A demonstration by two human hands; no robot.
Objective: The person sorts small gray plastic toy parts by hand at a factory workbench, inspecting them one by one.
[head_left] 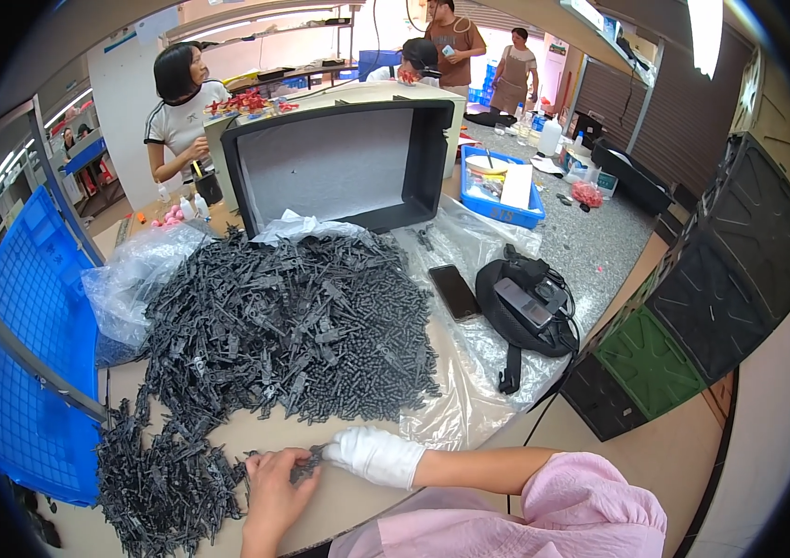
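Note:
My bare left hand (278, 485) is closed, fingers curled round a small dark grey plastic part (305, 465) at the table's near edge. From the right, my right hand (376, 456), in a white glove, meets it with closed fingertips at the same part. The part's exact shape is mostly hidden by my fingers. Just beyond both hands rises a big heap of small dark grey plastic parts (274, 316), short ribbed ones on its right side and longer ones on its left. A smaller pile of similar parts (167, 484) lies left of my left hand.
A black bin (432, 167) lies tipped on its side behind the heap. Right of it are a phone (453, 292), a black pouch (527, 307) and a blue tray (504, 214). Clear plastic sheeting (455, 400) covers the table's right. Stacked crates (650, 363) stand beyond; people are behind.

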